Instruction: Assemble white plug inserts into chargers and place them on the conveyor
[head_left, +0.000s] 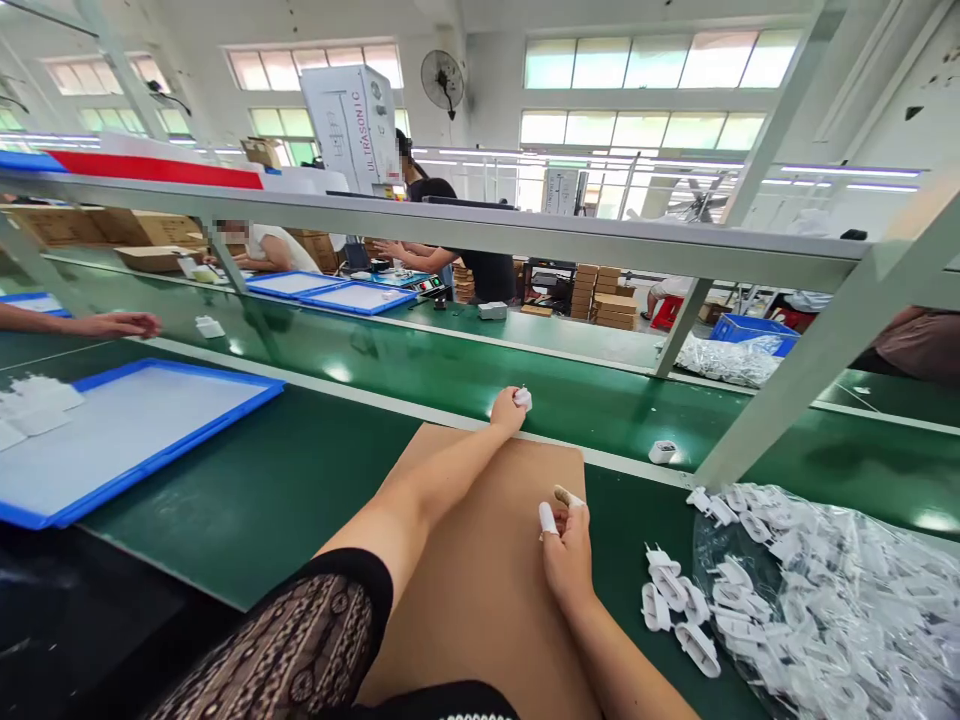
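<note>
The left hand (507, 412) stretches far, arm nearly straight — pinching a white plug housing (523, 399) by the green belt (600, 415). The right hand (568, 552) is nearer, over brown cardboard (480, 580), thumb and fingers apart. Rightward, a slanted post (795, 360) rises just beyond bagged white parts (847, 600); a blue-rimmed tray (251, 384) lies left.

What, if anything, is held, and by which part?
The left hand holds a white piece by its image-left side; the right hand holds nothing visible.
</note>
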